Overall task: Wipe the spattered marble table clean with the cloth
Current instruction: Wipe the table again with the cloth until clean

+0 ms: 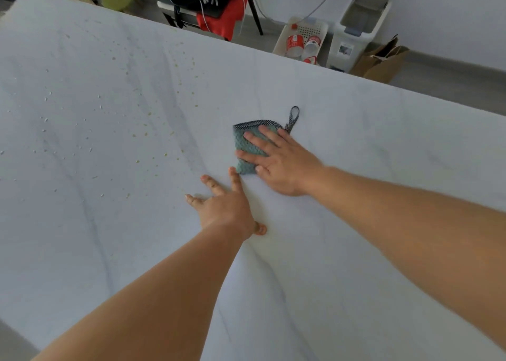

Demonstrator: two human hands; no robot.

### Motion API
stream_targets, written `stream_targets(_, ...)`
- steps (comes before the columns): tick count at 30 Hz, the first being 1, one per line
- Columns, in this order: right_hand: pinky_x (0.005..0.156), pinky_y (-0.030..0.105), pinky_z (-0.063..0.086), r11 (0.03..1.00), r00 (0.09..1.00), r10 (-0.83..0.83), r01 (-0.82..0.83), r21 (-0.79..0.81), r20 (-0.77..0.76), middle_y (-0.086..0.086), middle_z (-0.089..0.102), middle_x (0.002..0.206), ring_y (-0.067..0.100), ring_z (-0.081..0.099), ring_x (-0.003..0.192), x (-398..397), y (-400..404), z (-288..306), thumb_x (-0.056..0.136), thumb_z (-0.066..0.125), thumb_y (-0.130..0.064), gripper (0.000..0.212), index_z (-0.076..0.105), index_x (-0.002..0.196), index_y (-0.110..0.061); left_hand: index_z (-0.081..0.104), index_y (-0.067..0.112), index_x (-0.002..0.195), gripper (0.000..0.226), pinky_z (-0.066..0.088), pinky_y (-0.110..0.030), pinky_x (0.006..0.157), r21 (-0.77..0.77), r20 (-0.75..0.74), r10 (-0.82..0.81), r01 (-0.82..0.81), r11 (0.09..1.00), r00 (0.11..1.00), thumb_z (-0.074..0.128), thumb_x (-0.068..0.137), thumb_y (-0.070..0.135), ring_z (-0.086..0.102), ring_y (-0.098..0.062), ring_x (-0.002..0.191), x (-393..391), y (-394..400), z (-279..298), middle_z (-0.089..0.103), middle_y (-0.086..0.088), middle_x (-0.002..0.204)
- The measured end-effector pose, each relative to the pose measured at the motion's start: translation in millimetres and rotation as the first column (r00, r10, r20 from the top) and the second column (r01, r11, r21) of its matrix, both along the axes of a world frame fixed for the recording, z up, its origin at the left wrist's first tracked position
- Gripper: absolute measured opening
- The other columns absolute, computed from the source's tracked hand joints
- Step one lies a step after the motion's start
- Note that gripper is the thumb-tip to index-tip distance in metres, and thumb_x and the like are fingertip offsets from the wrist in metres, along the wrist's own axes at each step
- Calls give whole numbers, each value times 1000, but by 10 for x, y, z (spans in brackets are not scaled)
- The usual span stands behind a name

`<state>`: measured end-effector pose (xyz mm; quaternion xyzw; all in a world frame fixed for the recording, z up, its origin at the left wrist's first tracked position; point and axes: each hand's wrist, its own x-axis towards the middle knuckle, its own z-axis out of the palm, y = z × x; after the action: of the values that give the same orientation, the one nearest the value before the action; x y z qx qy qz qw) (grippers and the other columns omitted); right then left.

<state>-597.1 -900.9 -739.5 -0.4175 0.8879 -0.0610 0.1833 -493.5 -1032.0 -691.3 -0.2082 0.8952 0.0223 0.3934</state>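
The marble table (356, 147) fills most of the head view, a pale grey-white slab with faint darker veining. The cloth (247, 144) — a small folded teal piece with a textured weave, a dark mesh edge along its far side and a hanging loop (293, 117) at its far right corner — lies flat on the table near the centre of the view. The right hand (282, 163) rests palm-down on the cloth with fingers straight and spread, pressing it against the surface; the fingers cover the cloth's near right portion, and the heel of the hand sits on bare marble. The left hand (227, 204) lies flat on the table just beside the cloth's near left corner, fingers extended and fanned wide, holding nothing; whether its index fingertip touches the cloth edge cannot be determined. The spatter (131, 109) — many small yellowish and whitish flecks — is scattered across the left half of the table, to the left of both hands and well apart from the cloth. Beyond the far table edge, on the floor, stand a chair (208, 5) draped with red and dark fabric, a white basket (304, 36) holding red-labelled containers, a white bin (353, 40) and a brown paper bag (380, 59).
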Motion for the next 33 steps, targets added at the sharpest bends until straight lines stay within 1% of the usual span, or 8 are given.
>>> stream_targets(4, 128, 52, -4, 920, 923, -369, 380, 94, -112, 5, 0, 174, 36, -1, 159, -688, 630, -95, 97, 2, -49, 67, 12, 163, -42, -31, 25, 157, 147, 2, -71, 121, -5, 3, -6, 6, 1000, 1000, 81, 72, 69, 37, -57, 142, 4, -10, -2, -24, -37, 161)
stream_targets(7, 127, 54, -5, 562, 561, -823, 827, 17, -95, 1, -7, 174, 33, -9, 159, -642, 762, -61, 105, 14, -49, 57, 7, 162, -47, -30, 24, 158, 149, 3, -69, 122, 0, 8, -38, 38, 999, 999, 81, 70, 70, 41, -51, 142, 31, 6, 10, -23, -39, 160)
stream_targets(14, 127, 56, 1, 979, 976, -206, 206, -2, -67, -1, 1, 174, 26, -4, 159, 954, -235, -72, 103, 24, -47, 59, 15, 162, -47, -17, 18, 162, 104, 7, -67, 122, 108, -200, -31, 53, 993, 979, 56, 97, 54, 15, -47, 155, 291, -160, 64, -4, -13, 172)
stream_targets(21, 126, 58, 4, 687, 686, -724, 726, 8, -78, 8, 5, 174, 37, 2, 159, 704, -190, -41, 104, 22, -42, 59, 20, 163, -41, 65, 27, 134, 43, 39, -42, 115, 292, -451, 328, -210, 933, 830, 66, 92, 25, 51, -34, 132, 1279, -1447, 164, 44, -8, 149)
stream_targets(24, 123, 63, 12, 967, 959, -250, 240, -89, -131, 13, 17, 171, 43, 10, 157, 2112, -905, -120, 100, 28, -38, 60, 35, 159, -36, 58, 28, 141, 51, 39, -44, 113, 130, -306, 307, -280, 951, 901, 64, 91, 25, 45, -40, 133, 1700, -1936, 209, 42, -10, 150)
stream_targets(28, 126, 57, 7, 974, 974, 224, -225, -30, -34, 6, 16, 172, 37, 11, 158, 2732, -931, -167, 106, 33, -40, 54, 32, 160, -39, 40, 28, 150, 74, 44, -51, 105, -19, -144, 359, -365, 931, 922, 75, 85, 35, 43, -43, 133, 2049, -2332, 245, 38, -12, 150)
stream_targets(31, 125, 62, 11, 979, 972, -199, 204, 28, -125, 22, 22, 168, 50, 19, 153, 1900, -773, -190, 104, 25, -38, 58, 40, 158, -27, 20, 33, 157, 113, 41, -57, 111, -72, 43, 376, -373, 925, 925, 86, 68, 56, 43, -48, 137, 2357, -2584, 182, 31, -19, 156)
stream_targets(33, 125, 58, -1, 786, 790, -613, 613, 83, -29, 11, -1, 173, 41, -1, 158, 1627, -676, -58, 104, 21, -43, 59, 16, 163, -41, -8, 44, 160, 136, 37, -60, 115, -67, 151, 341, -335, 940, 928, 86, 63, 63, 40, -52, 141, 2513, -2686, 126, 10, -24, 166)
